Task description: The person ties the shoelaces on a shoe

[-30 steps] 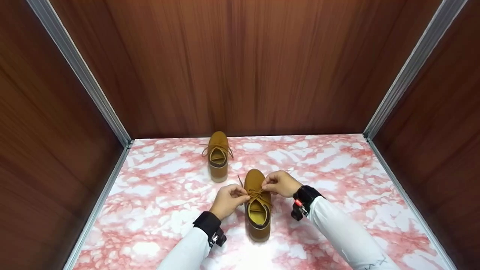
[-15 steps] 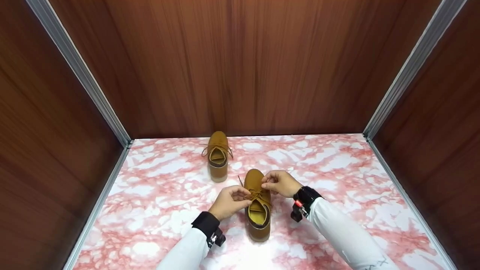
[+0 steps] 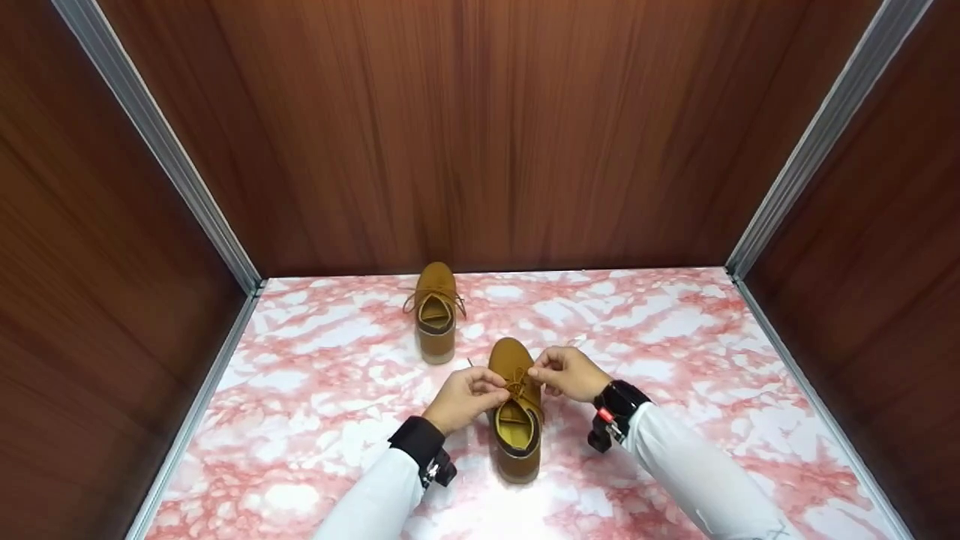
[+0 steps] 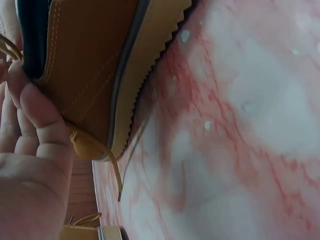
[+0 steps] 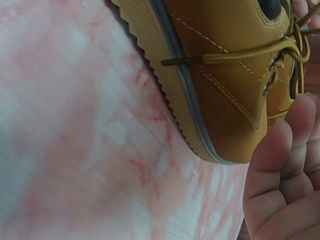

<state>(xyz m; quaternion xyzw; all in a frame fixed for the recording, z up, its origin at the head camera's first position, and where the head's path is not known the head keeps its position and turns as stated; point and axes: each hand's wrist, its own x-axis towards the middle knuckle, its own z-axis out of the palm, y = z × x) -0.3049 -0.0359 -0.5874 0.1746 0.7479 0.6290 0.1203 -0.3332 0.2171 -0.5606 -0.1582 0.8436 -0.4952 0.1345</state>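
Note:
A tan lace-up shoe (image 3: pixel 517 450) stands upright between my hands, toe pointing away. My left hand (image 3: pixel 466 397) pinches its shoelace (image 4: pixel 10 49) near the left side of the lacing. On the other side, my right hand (image 3: pixel 571 373) has thumb and fingertip together on a shoelace loop (image 5: pixel 300 75) above the eyelets. A loose lace end (image 4: pixel 111 159) hangs down beside the shoe in the left wrist view. Another lace end (image 5: pixel 220 59) lies across the shoe's side in the right wrist view. Part of the knot is hidden by my fingers.
A matching tan shoe (image 3: pixel 437 346), its laces tied in a bow, stands farther back to the left. Both rest on a pink-and-white marbled surface (image 3: pixel 315 420). Brown wood-grain panels (image 3: pixel 480 135) with metal corner strips enclose the back and sides.
My left hand has shifted slightly right over the lacing. The right hand has moved a little right and nearer, and a lace loop now shows between the hands. The shoes have not moved.

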